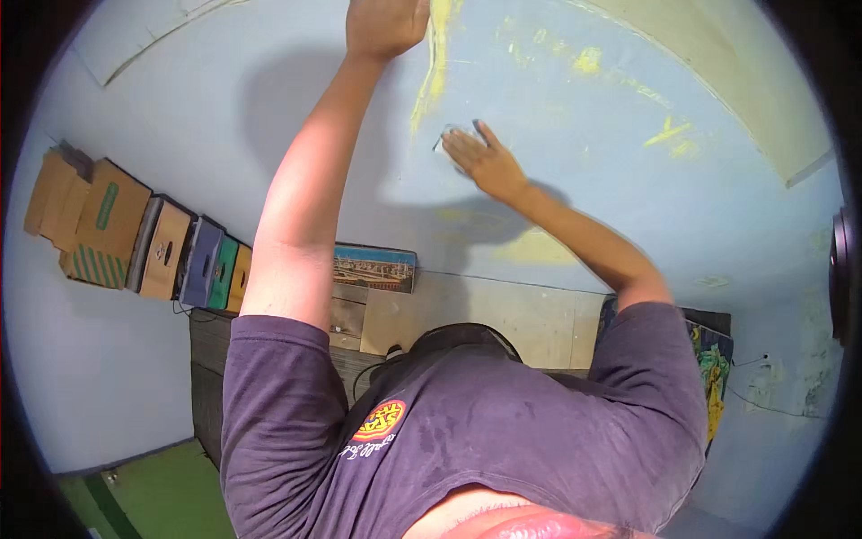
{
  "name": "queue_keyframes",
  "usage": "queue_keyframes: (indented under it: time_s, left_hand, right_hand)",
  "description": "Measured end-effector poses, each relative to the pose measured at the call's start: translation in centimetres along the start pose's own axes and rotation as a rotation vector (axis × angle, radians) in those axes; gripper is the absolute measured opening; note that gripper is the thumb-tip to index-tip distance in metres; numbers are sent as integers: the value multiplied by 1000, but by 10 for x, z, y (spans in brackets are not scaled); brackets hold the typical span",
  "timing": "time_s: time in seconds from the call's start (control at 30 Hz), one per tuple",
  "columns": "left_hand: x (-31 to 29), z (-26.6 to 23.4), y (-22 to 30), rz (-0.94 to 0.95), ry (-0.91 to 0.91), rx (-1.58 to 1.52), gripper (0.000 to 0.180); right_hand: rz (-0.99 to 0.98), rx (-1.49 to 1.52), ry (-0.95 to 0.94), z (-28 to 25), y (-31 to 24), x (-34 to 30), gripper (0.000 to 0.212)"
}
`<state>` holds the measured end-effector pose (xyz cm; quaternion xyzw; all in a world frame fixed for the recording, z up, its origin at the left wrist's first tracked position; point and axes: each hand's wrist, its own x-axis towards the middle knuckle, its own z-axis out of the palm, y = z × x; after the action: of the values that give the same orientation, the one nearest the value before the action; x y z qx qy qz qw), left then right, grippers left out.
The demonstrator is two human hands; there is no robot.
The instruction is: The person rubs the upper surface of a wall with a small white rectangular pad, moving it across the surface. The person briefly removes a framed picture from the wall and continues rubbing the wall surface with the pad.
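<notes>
I face a pale blue wall (557, 135) marked with yellow patches and streaks. My left hand (388, 27) is raised high at the top edge, beside a long yellow streak (436, 63). Its fingers are cut off or turned away, so what they do is hidden. Lower and to the right, my right hand (485, 162) lies against the wall with its fingers together and the thumb apart. Under its fingertips a small thin grey-white piece (440, 141) sticks out, pressed to the wall; most of it is covered and its kind is unclear.
Along the left wall stand a cardboard box (109, 211) and several coloured box files (199, 265). A picture panel (386, 269) leans near pale boards (485, 310) low on the wall. To the right are a painted canvas (711, 368) and a wall cable (781, 407). Green surface (162, 494) lies lower left.
</notes>
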<state>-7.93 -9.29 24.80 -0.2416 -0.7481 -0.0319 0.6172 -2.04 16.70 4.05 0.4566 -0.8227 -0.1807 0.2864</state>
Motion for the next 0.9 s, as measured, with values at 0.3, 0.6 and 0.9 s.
queue_keyframes:
  time_s: [0.3, 0.6, 0.9]
  left_hand:
    - [-4, 9, 6, -25, -38, 25, 65]
    - [-32, 20, 9, -49, -40, 175, 66]
    - [-219, -2, 186, -683, -245, -756, 72]
  right_hand:
    - [1284, 1777, 333, -15, -119, -127, 39]
    - [1706, 2373, 459, -80, -166, -183, 42]
    - [1576, 2457, 615, -96, -164, -199, 34]
